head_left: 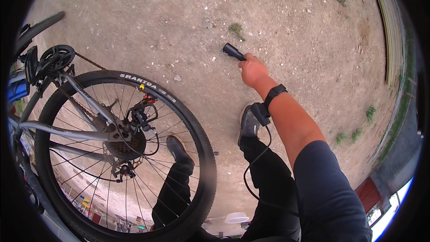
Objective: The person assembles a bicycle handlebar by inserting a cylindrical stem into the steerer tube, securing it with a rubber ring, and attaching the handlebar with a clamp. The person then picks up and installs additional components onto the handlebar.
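Your right hand — frame centre, arm outstretched — is closed around a black handle, which pokes out up-left of your fist, over bare dirt. Bike wheel lower left, well apart.

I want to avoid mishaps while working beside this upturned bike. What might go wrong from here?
1. The black cable hanging from the wrist strap loops near the legs and might snag on a knee or the rear wheel.
2. The right hand holds the black tool out over bare dirt; if dropped, it could get gritty.
3. The left shoe sits close behind the spokes and chain, and could catch if the wheel spins.
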Demonstrator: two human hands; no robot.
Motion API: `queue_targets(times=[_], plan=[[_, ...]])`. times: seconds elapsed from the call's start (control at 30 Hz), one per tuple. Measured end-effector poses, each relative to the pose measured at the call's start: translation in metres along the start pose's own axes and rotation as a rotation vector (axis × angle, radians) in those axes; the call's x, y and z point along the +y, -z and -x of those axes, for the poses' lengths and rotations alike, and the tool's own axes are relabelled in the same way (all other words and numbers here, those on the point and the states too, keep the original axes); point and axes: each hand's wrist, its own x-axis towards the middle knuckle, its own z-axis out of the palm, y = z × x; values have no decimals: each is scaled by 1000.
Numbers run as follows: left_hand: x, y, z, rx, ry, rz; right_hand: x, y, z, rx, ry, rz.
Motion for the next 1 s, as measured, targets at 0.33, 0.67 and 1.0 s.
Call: queue_targets(times=[0.33,0.67,1.0], plan=[[-13,23,-18,-10,-14,-13,-10,-21,-9,174,-46,-14],[-46,54,-6,-67,-205,9,-39,67,151,104,39,-988],[-68,141,-1,22,-821,-286,-148,242,500,140,147,-1279]])
